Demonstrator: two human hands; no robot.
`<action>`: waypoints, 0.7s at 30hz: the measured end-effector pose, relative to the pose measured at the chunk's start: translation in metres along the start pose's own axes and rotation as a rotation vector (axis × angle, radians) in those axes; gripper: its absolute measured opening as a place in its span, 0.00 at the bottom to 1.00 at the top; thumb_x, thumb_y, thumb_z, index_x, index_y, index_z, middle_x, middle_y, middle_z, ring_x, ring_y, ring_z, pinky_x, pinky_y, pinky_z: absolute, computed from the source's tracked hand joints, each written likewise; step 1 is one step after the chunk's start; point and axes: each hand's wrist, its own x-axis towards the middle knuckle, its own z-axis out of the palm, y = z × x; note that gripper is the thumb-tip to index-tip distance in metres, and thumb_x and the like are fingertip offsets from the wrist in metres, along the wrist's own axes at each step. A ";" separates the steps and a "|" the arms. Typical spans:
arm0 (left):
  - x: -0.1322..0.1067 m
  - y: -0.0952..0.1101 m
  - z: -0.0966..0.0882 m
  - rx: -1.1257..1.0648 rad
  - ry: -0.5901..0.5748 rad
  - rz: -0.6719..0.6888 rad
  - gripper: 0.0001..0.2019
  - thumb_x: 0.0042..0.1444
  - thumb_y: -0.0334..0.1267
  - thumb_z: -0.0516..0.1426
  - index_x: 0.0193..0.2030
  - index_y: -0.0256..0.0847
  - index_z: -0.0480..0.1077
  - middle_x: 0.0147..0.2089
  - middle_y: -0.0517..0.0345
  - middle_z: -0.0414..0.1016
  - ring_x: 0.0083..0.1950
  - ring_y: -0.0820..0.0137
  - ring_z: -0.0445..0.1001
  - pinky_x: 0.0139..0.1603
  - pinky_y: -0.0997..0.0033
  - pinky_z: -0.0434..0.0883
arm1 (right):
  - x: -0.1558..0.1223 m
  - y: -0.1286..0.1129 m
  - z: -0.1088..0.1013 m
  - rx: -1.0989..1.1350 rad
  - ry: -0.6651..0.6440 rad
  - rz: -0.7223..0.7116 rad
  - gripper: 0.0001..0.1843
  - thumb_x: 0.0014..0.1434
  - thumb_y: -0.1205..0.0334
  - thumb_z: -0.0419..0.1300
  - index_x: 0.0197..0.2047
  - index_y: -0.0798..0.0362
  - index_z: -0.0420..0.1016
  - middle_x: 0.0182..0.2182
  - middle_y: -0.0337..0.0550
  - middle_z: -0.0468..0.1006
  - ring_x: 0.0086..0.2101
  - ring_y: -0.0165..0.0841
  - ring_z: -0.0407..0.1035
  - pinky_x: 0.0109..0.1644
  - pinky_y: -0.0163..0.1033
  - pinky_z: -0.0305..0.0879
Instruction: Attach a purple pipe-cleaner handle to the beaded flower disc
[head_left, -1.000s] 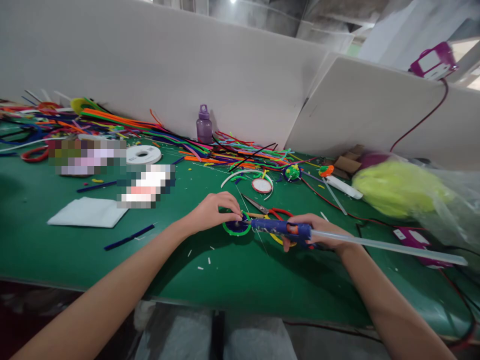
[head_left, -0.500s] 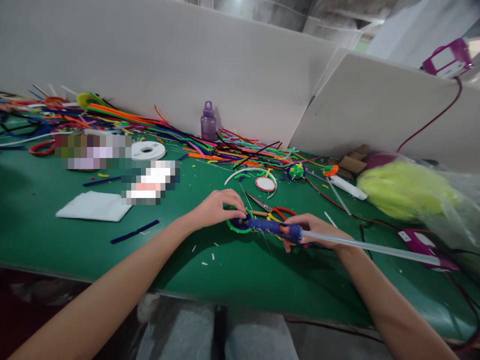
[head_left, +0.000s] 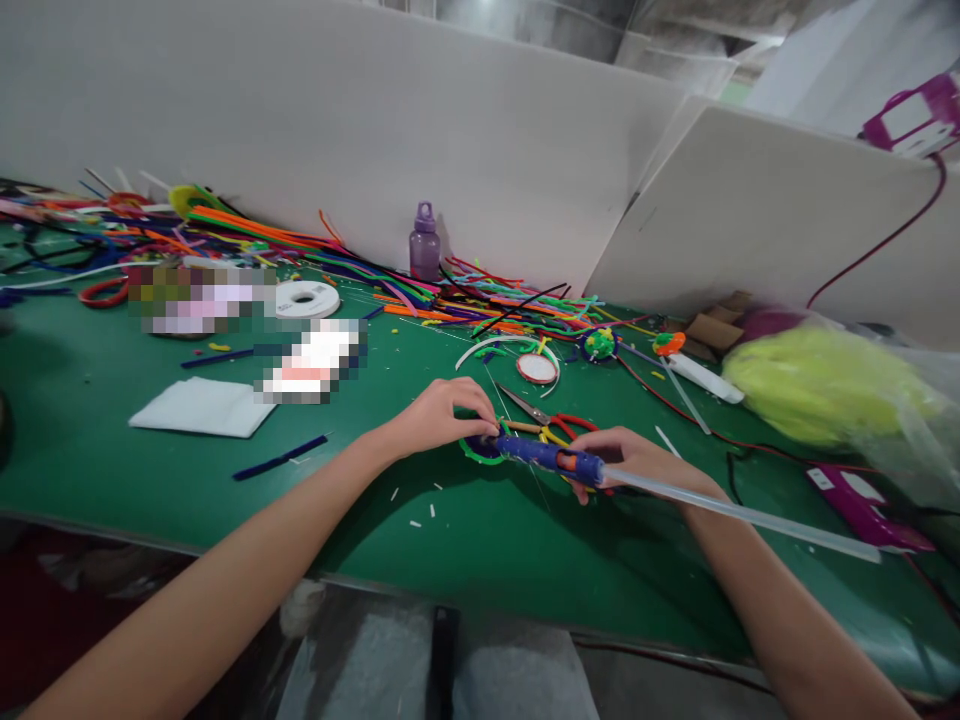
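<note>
I observe the left hand (head_left: 448,412) pinching the round dark-blue piece with bright-green rim (head_left: 480,449) — between the green worktop's (head_left: 375,555) near and far edges. The right hand (head_left: 641,460) grips the blue plastic glue gun (head_left: 536,453), nozzle at the piece — contact I cannot tell.

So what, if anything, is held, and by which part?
Right grip holds the glue gun under its rear; left grip is at the blue disc, hold unclear.

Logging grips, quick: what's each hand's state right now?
Left hand: fingertips at the green-rimmed disc; whether they grip it cannot be told.
Right hand: closed, holding the glue gun.
</note>
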 end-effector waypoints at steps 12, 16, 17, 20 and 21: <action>-0.002 -0.001 0.003 0.003 0.004 -0.001 0.05 0.53 0.39 0.61 0.31 0.43 0.78 0.34 0.57 0.79 0.39 0.69 0.74 0.43 0.69 0.69 | 0.001 -0.001 0.002 0.014 0.018 0.021 0.16 0.51 0.55 0.64 0.41 0.56 0.75 0.28 0.41 0.76 0.26 0.30 0.70 0.30 0.33 0.63; -0.001 -0.001 0.005 -0.002 0.003 0.012 0.05 0.53 0.38 0.61 0.31 0.42 0.78 0.33 0.57 0.79 0.38 0.70 0.73 0.43 0.70 0.69 | 0.001 0.000 0.003 -0.010 0.022 0.018 0.16 0.52 0.56 0.63 0.42 0.56 0.75 0.29 0.41 0.77 0.26 0.30 0.69 0.29 0.33 0.62; -0.001 -0.001 0.005 -0.003 0.005 0.014 0.05 0.53 0.38 0.61 0.31 0.42 0.78 0.33 0.57 0.79 0.38 0.70 0.73 0.43 0.70 0.69 | 0.001 -0.001 0.003 -0.026 0.023 0.013 0.15 0.53 0.56 0.62 0.42 0.56 0.75 0.29 0.41 0.76 0.26 0.30 0.69 0.29 0.32 0.62; -0.001 0.000 0.005 -0.005 0.010 0.015 0.04 0.53 0.37 0.61 0.31 0.42 0.78 0.33 0.57 0.79 0.38 0.70 0.73 0.42 0.70 0.70 | -0.001 -0.005 0.002 -0.084 0.021 0.014 0.16 0.54 0.57 0.61 0.44 0.55 0.74 0.29 0.40 0.76 0.27 0.30 0.68 0.30 0.33 0.62; -0.002 0.000 0.005 -0.005 0.012 0.014 0.04 0.53 0.37 0.61 0.31 0.42 0.78 0.33 0.57 0.79 0.38 0.70 0.73 0.42 0.70 0.70 | -0.002 -0.007 0.001 -0.106 0.022 0.020 0.16 0.54 0.57 0.61 0.45 0.55 0.74 0.29 0.40 0.76 0.27 0.30 0.68 0.31 0.33 0.63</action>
